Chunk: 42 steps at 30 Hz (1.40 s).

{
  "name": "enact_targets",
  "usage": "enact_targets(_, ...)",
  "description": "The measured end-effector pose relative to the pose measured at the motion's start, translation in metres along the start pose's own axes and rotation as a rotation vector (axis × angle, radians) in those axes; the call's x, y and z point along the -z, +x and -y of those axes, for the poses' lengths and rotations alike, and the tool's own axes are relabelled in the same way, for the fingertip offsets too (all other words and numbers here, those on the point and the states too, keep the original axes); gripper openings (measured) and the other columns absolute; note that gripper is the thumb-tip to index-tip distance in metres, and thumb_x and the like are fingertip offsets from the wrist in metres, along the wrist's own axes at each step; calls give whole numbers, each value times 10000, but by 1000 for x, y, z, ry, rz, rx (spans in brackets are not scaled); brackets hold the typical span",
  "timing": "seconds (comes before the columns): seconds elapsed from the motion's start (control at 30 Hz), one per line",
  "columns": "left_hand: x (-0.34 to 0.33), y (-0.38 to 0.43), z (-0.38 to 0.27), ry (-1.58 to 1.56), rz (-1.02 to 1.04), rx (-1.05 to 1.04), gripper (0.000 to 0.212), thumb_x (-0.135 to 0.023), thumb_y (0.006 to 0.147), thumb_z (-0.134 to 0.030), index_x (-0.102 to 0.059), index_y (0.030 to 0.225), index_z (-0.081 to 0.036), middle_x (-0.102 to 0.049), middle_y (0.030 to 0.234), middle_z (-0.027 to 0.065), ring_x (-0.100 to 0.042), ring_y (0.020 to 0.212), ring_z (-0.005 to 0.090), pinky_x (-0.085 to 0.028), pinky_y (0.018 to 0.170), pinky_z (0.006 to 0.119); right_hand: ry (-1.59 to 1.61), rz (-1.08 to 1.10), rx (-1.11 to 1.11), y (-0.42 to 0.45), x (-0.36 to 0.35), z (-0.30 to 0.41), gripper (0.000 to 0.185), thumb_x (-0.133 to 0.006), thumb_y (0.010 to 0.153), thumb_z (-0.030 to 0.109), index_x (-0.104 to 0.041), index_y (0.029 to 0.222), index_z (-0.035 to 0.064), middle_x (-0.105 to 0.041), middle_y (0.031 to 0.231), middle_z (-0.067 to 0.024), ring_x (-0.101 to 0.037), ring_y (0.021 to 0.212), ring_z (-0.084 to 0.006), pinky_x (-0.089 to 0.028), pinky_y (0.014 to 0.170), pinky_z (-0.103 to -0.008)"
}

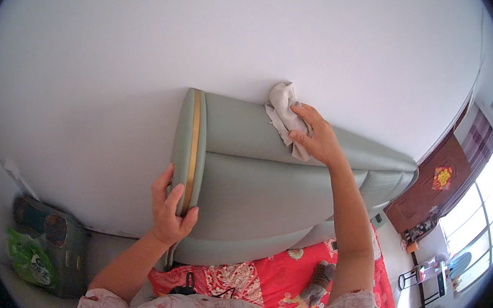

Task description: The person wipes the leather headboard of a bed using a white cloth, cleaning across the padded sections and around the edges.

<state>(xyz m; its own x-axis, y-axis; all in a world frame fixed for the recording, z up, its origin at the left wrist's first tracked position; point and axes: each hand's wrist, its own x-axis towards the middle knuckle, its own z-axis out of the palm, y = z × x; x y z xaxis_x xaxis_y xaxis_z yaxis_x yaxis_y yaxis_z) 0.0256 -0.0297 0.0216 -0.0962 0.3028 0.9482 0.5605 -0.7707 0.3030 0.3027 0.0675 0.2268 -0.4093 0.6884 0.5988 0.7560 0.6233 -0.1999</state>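
Observation:
A padded grey-green headboard [267, 191] stands against the white wall, with a gold strip [194, 145] running along its left edge piece. My right hand [315, 137] grips a crumpled off-white cloth [286, 111], which lies on the headboard's upper panel and reaches its top edge by the wall. At the headboard's left side, my left hand [172, 206] rests on the edge piece with the fingers spread. It holds no loose object. Below the headboard is a bed with a red patterned cover [231, 278].
On the bed lies a grey-brown bundle [319, 282], perhaps socks. A dark cabinet-like piece [68, 257] with a green plastic bag [29, 256] stands at the lower left. To the right are a brown door [429, 182], a bright window [480, 212] and a small rack [429, 279].

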Motion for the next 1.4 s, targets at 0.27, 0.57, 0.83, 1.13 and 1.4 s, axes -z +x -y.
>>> enact_targets(0.27,2,3,-4,25,16,27,580,-620,774,-222,-363,1286,-133,-323,1321,289,-418,1128,405,-373,910,480,-106,-35,54,22,-38,44,538,-722,687,340,-572,1112,46,-572,1089,-148,-553,994,-318,-430,860,-398)
enact_targets(0.57,2,2,-4,-10,25,31,596,-635,751,-183,-367,1281,-131,-328,1318,287,-406,1148,416,-366,919,492,-119,-235,347,44,-98,103,420,-680,724,325,-590,1018,37,-581,950,-161,-570,868,-328,-440,751,-421)
enact_targets(0.83,0,3,-4,-18,-7,16,570,-616,778,-202,-367,1283,-110,-340,1317,293,-424,1129,427,-358,923,491,179,-197,353,63,-120,131,260,-643,755,222,-649,956,58,-627,937,-159,-602,820,-312,-476,733,-385)
enact_targets(1.13,-3,1,-9,60,29,35,579,-619,785,-223,-361,1288,-99,-347,1322,272,-434,1120,407,-387,908,459,619,-77,-46,95,-72,146,286,-628,788,197,-656,1026,41,-669,929,-135,-620,815,-148,-495,726,-285)
enact_targets(1.4,2,2,-5,91,-19,15,563,-605,791,-215,-363,1284,-94,-344,1327,276,-433,1125,406,-388,909,451,146,-331,260,15,-70,71,294,-653,724,105,-637,1016,77,-586,1100,-131,-550,1017,-321,-452,844,-402)
